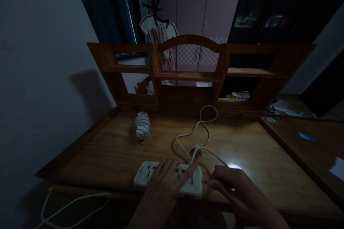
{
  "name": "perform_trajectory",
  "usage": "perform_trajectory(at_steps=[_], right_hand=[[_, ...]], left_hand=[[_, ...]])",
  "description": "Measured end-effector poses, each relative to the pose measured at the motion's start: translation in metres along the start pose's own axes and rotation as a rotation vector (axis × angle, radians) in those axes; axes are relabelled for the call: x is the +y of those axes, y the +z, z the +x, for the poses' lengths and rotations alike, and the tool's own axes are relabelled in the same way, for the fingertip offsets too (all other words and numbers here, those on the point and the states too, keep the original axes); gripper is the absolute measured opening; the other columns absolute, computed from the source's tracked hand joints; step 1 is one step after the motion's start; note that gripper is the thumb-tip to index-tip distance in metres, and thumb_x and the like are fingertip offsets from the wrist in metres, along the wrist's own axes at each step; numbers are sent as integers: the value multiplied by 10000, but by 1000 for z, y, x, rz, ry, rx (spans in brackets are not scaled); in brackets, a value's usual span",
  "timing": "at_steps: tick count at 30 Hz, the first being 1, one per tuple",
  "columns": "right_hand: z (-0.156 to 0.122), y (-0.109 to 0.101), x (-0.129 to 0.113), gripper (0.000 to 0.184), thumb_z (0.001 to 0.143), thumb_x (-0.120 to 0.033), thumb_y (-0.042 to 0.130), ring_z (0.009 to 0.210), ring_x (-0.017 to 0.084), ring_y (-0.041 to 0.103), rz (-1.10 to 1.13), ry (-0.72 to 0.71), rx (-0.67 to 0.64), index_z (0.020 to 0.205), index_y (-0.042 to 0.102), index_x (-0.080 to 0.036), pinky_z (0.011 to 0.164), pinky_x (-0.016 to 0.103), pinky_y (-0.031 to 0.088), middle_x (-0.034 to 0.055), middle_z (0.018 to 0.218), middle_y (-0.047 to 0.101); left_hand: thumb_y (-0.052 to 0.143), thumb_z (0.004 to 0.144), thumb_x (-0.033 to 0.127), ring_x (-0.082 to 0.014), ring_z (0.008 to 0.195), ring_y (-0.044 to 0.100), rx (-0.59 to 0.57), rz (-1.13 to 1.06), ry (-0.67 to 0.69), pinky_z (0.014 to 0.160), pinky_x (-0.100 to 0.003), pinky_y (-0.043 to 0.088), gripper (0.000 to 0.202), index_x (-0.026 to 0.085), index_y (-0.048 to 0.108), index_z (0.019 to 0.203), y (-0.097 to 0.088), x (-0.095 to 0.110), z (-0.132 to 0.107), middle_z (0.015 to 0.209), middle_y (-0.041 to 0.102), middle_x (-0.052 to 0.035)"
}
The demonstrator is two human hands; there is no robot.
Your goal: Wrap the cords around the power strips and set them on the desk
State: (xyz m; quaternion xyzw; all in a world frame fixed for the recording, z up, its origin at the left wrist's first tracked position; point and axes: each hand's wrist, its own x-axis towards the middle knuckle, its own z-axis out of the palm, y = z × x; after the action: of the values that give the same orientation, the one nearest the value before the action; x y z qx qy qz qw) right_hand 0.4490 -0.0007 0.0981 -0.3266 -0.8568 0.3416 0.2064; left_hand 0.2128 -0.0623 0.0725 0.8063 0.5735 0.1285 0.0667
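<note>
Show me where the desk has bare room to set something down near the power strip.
Bare wood lies left of the power strip, below the wrapped cable bundle, and on the right between the white cord and the desk edge. The front centre is crowded: left hand on the strip, right hand beside it, cord and plug behind.

The left hand [163,182] is lying flat on a white power strip [170,179] at the near edge of a wooden desk [252,150]. The right hand [236,189] is pinching at the strip's right end. A white cable [200,132] is looping away, with a wrapped bundle [141,125] lying far left.
</note>
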Motion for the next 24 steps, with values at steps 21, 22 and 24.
perform_trajectory(at_steps=[21, 22, 24], right_hand=[[-16, 16, 18, 397, 993, -86, 450, 829, 149, 598, -498, -462, 401, 1367, 520, -202, 668, 260, 459, 73, 967, 629], [-16, 14, 17, 414, 994, -81, 441, 799, 142, 591, -494, -465, 366, 1391, 494, -188, 655, 258, 452, 69, 947, 623], [-15, 11, 15, 424, 994, -74, 424, 719, 127, 568, -481, -463, 302, 1408, 466, -160, 601, 250, 422, 59, 896, 606]], left_hand=[[410, 623, -74, -234, 1133, 458, 45, -100, -121, 972, -414, 408, 1072, 491, 152, 1496, 2, -22, -7, 1220, 469, -35], [410, 622, -77, -238, 1141, 453, 58, -84, -121, 981, -425, 403, 1073, 488, 152, 1498, 2, -22, -7, 1223, 470, -36], [415, 631, -82, -247, 1158, 443, 91, -50, -118, 991, -441, 397, 1072, 478, 143, 1503, 2, -21, -8, 1235, 467, -42]])
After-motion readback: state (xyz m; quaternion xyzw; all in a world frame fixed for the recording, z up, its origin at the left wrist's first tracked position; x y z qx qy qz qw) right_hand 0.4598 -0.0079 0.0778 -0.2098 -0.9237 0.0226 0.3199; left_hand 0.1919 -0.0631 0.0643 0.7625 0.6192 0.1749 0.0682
